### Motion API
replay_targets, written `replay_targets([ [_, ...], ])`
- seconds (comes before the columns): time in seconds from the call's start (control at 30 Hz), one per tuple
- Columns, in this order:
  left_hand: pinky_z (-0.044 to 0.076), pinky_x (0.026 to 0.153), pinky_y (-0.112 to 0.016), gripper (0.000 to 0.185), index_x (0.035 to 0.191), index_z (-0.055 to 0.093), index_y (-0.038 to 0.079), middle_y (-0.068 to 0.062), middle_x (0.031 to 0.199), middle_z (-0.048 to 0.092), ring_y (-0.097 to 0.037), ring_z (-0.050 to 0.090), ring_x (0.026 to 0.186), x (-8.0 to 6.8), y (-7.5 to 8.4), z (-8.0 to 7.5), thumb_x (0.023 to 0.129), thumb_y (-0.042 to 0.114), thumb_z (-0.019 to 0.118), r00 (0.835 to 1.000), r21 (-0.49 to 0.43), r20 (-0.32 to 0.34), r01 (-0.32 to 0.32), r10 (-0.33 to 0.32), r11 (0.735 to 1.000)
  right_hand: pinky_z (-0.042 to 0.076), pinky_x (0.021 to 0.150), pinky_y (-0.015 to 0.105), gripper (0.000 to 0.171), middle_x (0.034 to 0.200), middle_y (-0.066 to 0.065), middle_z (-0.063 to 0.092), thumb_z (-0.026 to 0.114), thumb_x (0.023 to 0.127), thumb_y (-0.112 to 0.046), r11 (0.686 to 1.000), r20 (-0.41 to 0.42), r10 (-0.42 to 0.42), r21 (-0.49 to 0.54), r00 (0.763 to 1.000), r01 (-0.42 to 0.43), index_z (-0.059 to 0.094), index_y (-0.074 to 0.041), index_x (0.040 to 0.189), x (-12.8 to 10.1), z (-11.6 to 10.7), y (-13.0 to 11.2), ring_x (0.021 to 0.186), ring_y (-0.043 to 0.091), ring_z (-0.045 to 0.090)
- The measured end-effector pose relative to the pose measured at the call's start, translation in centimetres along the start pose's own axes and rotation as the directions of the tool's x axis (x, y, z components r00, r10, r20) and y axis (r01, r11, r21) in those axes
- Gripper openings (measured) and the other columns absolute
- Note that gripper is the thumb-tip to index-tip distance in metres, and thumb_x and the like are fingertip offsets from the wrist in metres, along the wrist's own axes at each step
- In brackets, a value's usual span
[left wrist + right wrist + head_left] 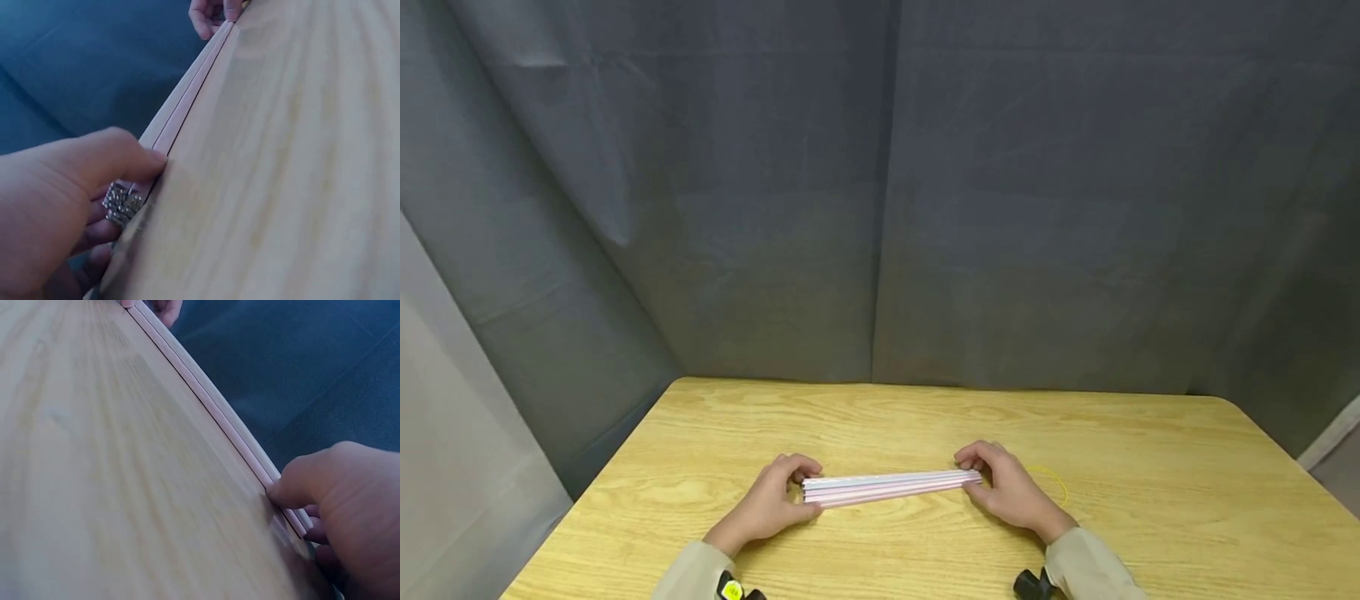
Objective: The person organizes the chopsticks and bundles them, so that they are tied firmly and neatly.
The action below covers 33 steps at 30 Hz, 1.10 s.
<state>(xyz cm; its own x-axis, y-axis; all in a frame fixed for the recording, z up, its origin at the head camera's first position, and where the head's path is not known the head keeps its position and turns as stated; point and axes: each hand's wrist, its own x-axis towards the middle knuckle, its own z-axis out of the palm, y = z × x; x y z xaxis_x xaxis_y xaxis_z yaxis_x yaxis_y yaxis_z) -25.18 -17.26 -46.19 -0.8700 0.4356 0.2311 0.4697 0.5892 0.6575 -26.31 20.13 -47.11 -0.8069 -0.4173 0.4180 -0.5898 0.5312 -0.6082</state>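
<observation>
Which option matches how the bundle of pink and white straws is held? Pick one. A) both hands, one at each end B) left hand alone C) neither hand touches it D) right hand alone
A: the left hand grips one end of the straw bundle and the right hand grips the other, on the wooden table.

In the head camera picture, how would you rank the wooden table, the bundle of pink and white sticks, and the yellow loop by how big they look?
1. wooden table, by far.
2. bundle of pink and white sticks, held between both hands.
3. yellow loop, thin and partly hidden.
</observation>
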Motion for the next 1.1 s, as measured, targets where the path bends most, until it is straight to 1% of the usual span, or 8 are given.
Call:
replay_targets([
  [0.13, 0.043, 0.074, -0.023, 0.035, 0.107, 0.066, 0.011, 0.002, 0.099, 0.063, -0.011, 0.049, 0.087, 0.3, -0.3, -0.1, 0.076, 0.018, 0.082, 1.000, -0.038, -0.002, 0.020, -0.020, 0.999, 0.045, 0.075, 0.025, 0.029, 0.095, 0.002, 0.062, 0.070, 0.080, 0.005, 1.000, 0.011, -0.020, 0.006, 1.000, 0.020, 0.062, -0.003, 0.107, 0.2, -0.1, 0.3, 0.085, 0.014, 0.050],
  [0.27, 0.044, 0.072, -0.023, 0.033, 0.102, 0.070, 0.012, 0.001, 0.097, 0.064, -0.011, 0.050, 0.082, 0.8, 0.0, -0.2, 0.071, 0.011, 0.082, 1.000, -0.042, -0.014, 0.026, -0.026, 0.999, 0.045, 0.076, 0.025, 0.029, 0.096, 0.002, 0.060, 0.070, 0.081, 0.004, 1.000, 0.037, -0.025, 0.020, 0.999, 0.025, 0.061, -0.003, 0.108, 0.5, -0.3, 0.5, 0.084, 0.014, 0.049],
  [0.47, 0.044, 0.065, -0.021, 0.035, 0.101, 0.071, 0.010, -0.001, 0.095, 0.067, -0.012, 0.051, 0.077, 0.6, 0.1, -0.2, 0.067, 0.003, 0.078, 0.996, -0.075, 0.007, 0.088, -0.088, 0.993, 0.042, 0.072, 0.022, 0.025, 0.092, 0.000, 0.056, 0.070, 0.084, -0.001, 1.000, 0.116, 0.000, 0.024, 0.993, -0.002, 0.061, -0.007, 0.107, 0.8, -0.4, 0.5, 0.080, 0.012, 0.044],
  [0.5, 0.044, 0.064, -0.021, 0.035, 0.101, 0.071, 0.010, -0.001, 0.095, 0.067, -0.012, 0.051, 0.076, 0.6, 0.1, -0.2, 0.067, 0.003, 0.077, 0.996, -0.079, 0.011, 0.092, -0.091, 0.993, 0.042, 0.071, 0.022, 0.025, 0.091, 0.000, 0.056, 0.069, 0.084, -0.001, 1.000, 0.124, 0.003, 0.025, 0.992, -0.006, 0.061, -0.007, 0.106, 0.8, -0.4, 0.4, 0.079, 0.011, 0.044],
  [0.6, 0.046, 0.064, -0.022, 0.035, 0.100, 0.071, 0.009, -0.001, 0.095, 0.068, -0.010, 0.053, 0.076, 0.8, 0.2, -0.2, 0.067, 0.002, 0.076, 0.998, -0.083, 0.009, 0.066, -0.066, 0.994, 0.041, 0.069, 0.023, 0.023, 0.089, 0.001, 0.055, 0.068, 0.082, 0.000, 1.000, 0.119, -0.010, 0.025, 0.993, 0.007, 0.061, -0.006, 0.104, 0.8, -0.6, 0.2, 0.078, 0.011, 0.042],
  [0.73, 0.047, 0.065, -0.022, 0.035, 0.099, 0.070, 0.009, -0.001, 0.093, 0.068, -0.009, 0.056, 0.075, 1.2, 0.4, -0.4, 0.065, 0.002, 0.075, 0.998, -0.080, 0.039, 0.042, -0.039, 0.996, 0.040, 0.068, 0.022, 0.022, 0.088, -0.001, 0.054, 0.067, 0.083, -0.001, 0.999, 0.142, -0.013, -0.044, 0.990, 0.020, 0.060, -0.007, 0.103, 1.0, -0.7, 0.0, 0.077, 0.009, 0.041],
  [0.9, 0.048, 0.063, -0.022, 0.035, 0.096, 0.068, 0.007, 0.000, 0.086, 0.067, -0.010, 0.058, 0.071, 1.5, 0.5, -0.9, 0.062, 0.003, 0.075, 0.993, -0.060, 0.101, 0.065, -0.058, 0.996, 0.041, 0.069, 0.021, 0.020, 0.092, -0.003, 0.053, 0.064, 0.087, -0.004, 0.986, 0.212, -0.024, -0.158, 0.977, 0.058, 0.058, -0.010, 0.106, 1.4, -0.7, -0.7, 0.080, 0.008, 0.042],
  [1.1, 0.044, 0.059, -0.021, 0.034, 0.093, 0.067, 0.010, 0.004, 0.080, 0.065, -0.009, 0.053, 0.067, 1.7, 0.9, -1.1, 0.060, 0.005, 0.074, 0.992, 0.004, 0.114, 0.049, -0.049, 0.999, 0.041, 0.067, 0.023, 0.021, 0.089, -0.003, 0.053, 0.066, 0.085, -0.006, 0.970, 0.219, -0.042, -0.224, 0.975, 0.093, 0.061, -0.008, 0.105, 1.7, -1.0, -1.7, 0.077, 0.006, 0.041],
])
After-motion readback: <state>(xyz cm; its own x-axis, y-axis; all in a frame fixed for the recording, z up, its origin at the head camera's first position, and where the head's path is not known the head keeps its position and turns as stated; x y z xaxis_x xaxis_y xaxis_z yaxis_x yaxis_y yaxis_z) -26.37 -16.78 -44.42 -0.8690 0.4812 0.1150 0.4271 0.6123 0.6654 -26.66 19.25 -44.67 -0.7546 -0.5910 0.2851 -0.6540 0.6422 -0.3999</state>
